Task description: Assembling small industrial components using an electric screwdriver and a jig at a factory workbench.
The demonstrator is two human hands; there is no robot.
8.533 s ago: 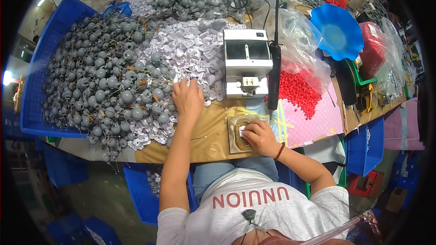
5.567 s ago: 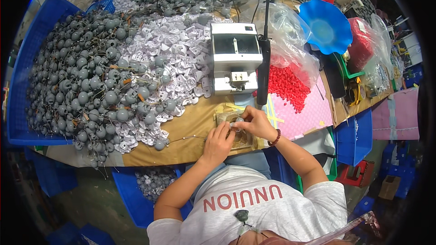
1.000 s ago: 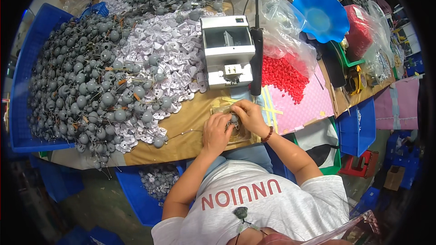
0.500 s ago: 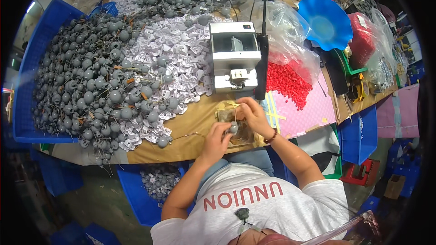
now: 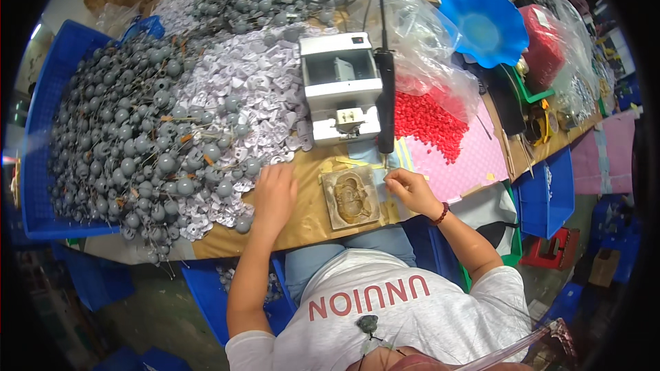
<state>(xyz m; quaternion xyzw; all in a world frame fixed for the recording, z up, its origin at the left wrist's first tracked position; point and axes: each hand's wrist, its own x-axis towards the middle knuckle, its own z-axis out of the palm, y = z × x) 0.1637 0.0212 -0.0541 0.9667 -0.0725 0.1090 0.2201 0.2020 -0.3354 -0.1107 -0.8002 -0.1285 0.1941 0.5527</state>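
Note:
My left hand (image 5: 276, 191) reaches over the near edge of the pile of white plastic parts (image 5: 265, 99), palm down with its fingers stretched out. What lies under its fingertips is hidden. My right hand (image 5: 414, 192) is to the right of a square fixture block (image 5: 330, 207) with a carved hollow, its thumb and fingers drawn together in a pinch. Anything between them is too small to make out. A black electric screwdriver (image 5: 385, 99) hangs upright just above and left of the right hand. Behind the block stands a white screw feeder (image 5: 342, 87).
Many grey ball-shaped parts with wires (image 5: 130, 144) fill the left of the table, beside a blue crate (image 5: 40, 137). Small red parts (image 5: 430, 120) lie on a pink sheet (image 5: 474, 150) at the right. A blue scalloped bowl (image 5: 482, 25) and clear plastic bags (image 5: 419, 31) stand farther back.
The grey ball-shaped part held over the fixture is gone from my hands, leaving the hollow uncovered. My left hand has moved left to the white parts; my right hand has moved right of the block.

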